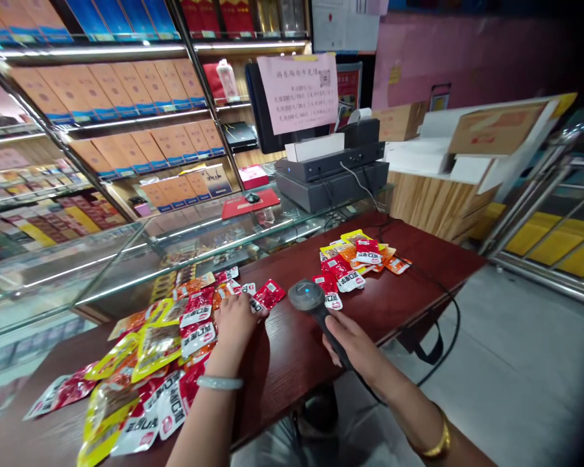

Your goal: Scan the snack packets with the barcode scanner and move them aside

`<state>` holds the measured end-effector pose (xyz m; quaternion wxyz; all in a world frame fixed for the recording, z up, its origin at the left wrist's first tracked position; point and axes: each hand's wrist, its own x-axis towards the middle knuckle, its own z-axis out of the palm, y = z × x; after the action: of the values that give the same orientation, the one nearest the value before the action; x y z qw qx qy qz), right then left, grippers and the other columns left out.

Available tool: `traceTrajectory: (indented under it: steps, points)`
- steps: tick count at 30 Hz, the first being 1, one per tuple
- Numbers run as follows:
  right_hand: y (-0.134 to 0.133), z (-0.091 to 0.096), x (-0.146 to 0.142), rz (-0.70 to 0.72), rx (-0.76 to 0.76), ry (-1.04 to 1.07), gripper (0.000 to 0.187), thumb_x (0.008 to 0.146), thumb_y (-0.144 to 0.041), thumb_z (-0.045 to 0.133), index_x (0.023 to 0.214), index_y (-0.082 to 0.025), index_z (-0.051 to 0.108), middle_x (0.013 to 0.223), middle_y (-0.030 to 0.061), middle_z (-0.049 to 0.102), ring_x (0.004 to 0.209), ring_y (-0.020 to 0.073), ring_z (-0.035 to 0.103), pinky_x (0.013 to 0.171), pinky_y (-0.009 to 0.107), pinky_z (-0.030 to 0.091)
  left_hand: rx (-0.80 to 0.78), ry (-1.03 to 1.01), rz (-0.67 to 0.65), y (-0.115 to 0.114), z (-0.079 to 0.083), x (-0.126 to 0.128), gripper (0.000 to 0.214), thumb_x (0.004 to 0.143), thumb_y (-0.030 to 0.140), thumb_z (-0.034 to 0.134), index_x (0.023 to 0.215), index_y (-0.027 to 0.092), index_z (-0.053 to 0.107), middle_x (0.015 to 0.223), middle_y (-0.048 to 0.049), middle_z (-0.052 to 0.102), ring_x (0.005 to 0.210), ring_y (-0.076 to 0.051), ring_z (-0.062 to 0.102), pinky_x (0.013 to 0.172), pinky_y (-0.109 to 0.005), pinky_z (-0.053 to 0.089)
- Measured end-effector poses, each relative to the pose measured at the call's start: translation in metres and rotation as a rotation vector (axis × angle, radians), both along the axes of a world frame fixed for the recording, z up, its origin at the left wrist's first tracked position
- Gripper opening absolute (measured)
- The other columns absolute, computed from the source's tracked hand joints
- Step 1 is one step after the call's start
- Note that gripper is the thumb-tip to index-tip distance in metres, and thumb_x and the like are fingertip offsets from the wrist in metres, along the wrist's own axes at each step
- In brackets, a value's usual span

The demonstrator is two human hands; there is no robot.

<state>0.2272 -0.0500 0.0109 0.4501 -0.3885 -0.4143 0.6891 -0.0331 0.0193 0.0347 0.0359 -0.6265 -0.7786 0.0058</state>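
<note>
My right hand (354, 349) is closed around the handle of a black barcode scanner (307, 296), whose head points toward the far side of the dark wooden table (292, 363). My left hand (234, 322) rests on the table at the edge of a big spread of red and yellow snack packets (150, 363), its fingers curled onto a small red packet (268, 294). Whether the fingers grip that packet is hidden. A second, smaller pile of snack packets (357, 259) lies further right on the table.
A glass display counter (126, 259) runs along the table's far side, with shelves of boxed goods (126, 97) behind. A cash register with a monitor (331, 162) stands at the back. The scanner cable (448, 337) hangs off the table's right edge above the grey floor.
</note>
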Motion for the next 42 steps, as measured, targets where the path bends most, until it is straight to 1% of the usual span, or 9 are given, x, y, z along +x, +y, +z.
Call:
traceTrajectory:
  steps: [4, 8, 15, 22, 26, 30, 36, 39, 42]
  points:
    - [-0.003, -0.005, -0.002, 0.004, -0.019, 0.002, 0.066, 0.077, -0.074, 0.067, 0.114, -0.021, 0.058, 0.055, -0.0088, 0.051, 0.042, 0.0085, 0.039, 0.043, 0.021, 0.032, -0.059, -0.031, -0.024, 0.003, 0.002, 0.006, 0.051, 0.080, 0.048, 0.066, 0.116, 0.012, 0.061, 0.122, -0.0234, 0.067, 0.123, -0.040, 0.058, 0.096, -0.047, 0.045]
    - [-0.005, -0.011, 0.002, -0.015, -0.027, 0.005, 0.067, 0.077, -0.074, 0.068, 0.116, -0.020, 0.058, 0.055, -0.0088, 0.051, 0.041, 0.0082, 0.039, 0.042, 0.020, 0.031, -0.110, -0.278, -0.033, 0.005, 0.002, 0.018, 0.044, 0.082, 0.038, 0.066, 0.119, 0.016, 0.055, 0.109, -0.0171, 0.074, 0.102, -0.031, 0.070, 0.084, -0.036, 0.049]
    - [-0.004, -0.004, 0.021, -0.083, 0.054, 0.021, 0.064, 0.083, -0.073, 0.061, 0.116, -0.019, 0.057, 0.055, -0.0089, 0.050, 0.040, 0.0079, 0.040, 0.042, 0.020, 0.032, 0.111, -0.787, -0.165, 0.011, -0.009, 0.054, 0.038, 0.079, 0.030, 0.068, 0.116, 0.021, 0.064, 0.106, -0.0081, 0.078, 0.092, -0.023, 0.073, 0.078, -0.031, 0.053]
    - [0.000, 0.001, 0.045, -0.152, 0.104, 0.079, 0.047, 0.090, -0.068, 0.057, 0.090, -0.022, 0.051, 0.055, -0.0082, 0.050, 0.040, 0.0069, 0.040, 0.043, 0.020, 0.034, 0.131, -0.877, -0.248, 0.018, -0.008, 0.085, 0.028, 0.080, 0.034, 0.065, 0.105, 0.023, 0.070, 0.098, -0.0041, 0.079, 0.087, -0.022, 0.073, 0.077, -0.030, 0.054]
    - [0.001, -0.001, 0.055, -0.152, 0.095, 0.085, 0.048, 0.089, -0.069, 0.059, 0.089, -0.022, 0.051, 0.054, -0.0087, 0.049, 0.040, 0.0067, 0.040, 0.043, 0.019, 0.034, 0.094, -0.939, -0.239, 0.025, -0.013, 0.097, 0.027, 0.078, 0.032, 0.068, 0.104, 0.023, 0.070, 0.093, -0.0040, 0.079, 0.082, -0.021, 0.073, 0.073, -0.029, 0.053]
    - [0.007, -0.008, 0.062, -0.187, 0.083, 0.079, 0.051, 0.086, -0.071, 0.060, 0.090, -0.021, 0.050, 0.053, -0.0089, 0.049, 0.040, 0.0067, 0.040, 0.042, 0.019, 0.034, 0.058, -1.087, -0.211, 0.036, -0.018, 0.113, 0.028, 0.075, 0.034, 0.072, 0.100, 0.021, 0.068, 0.082, -0.0026, 0.077, 0.067, -0.018, 0.069, 0.060, -0.025, 0.050]
    - [0.020, -0.017, 0.076, -0.310, 0.049, 0.096, 0.059, 0.079, -0.077, 0.062, 0.095, -0.022, 0.051, 0.051, -0.0099, 0.049, 0.037, 0.0070, 0.038, 0.039, 0.019, 0.034, -0.050, -1.454, -0.177, 0.072, -0.008, 0.171, 0.032, 0.072, 0.024, 0.078, 0.099, 0.016, 0.062, 0.064, 0.0028, 0.068, 0.040, -0.011, 0.055, 0.043, -0.022, 0.042]
    - [0.023, -0.021, 0.086, -0.357, 0.049, 0.115, 0.055, 0.081, -0.075, 0.062, 0.092, -0.022, 0.049, 0.051, -0.0099, 0.049, 0.038, 0.0068, 0.039, 0.040, 0.018, 0.034, -0.067, -1.606, -0.205, 0.095, -0.001, 0.206, 0.037, 0.071, 0.021, 0.081, 0.103, 0.014, 0.064, 0.062, 0.0040, 0.065, 0.042, -0.010, 0.056, 0.045, -0.020, 0.046]
    - [0.025, -0.025, 0.094, -0.374, 0.069, 0.125, 0.051, 0.085, -0.072, 0.060, 0.091, -0.022, 0.048, 0.051, -0.0103, 0.048, 0.037, 0.0065, 0.038, 0.040, 0.018, 0.034, -0.143, -1.727, -0.224, 0.110, 0.001, 0.230, 0.048, 0.073, 0.017, 0.081, 0.118, 0.012, 0.064, 0.075, -0.0004, 0.072, 0.053, -0.009, 0.062, 0.052, -0.020, 0.051]
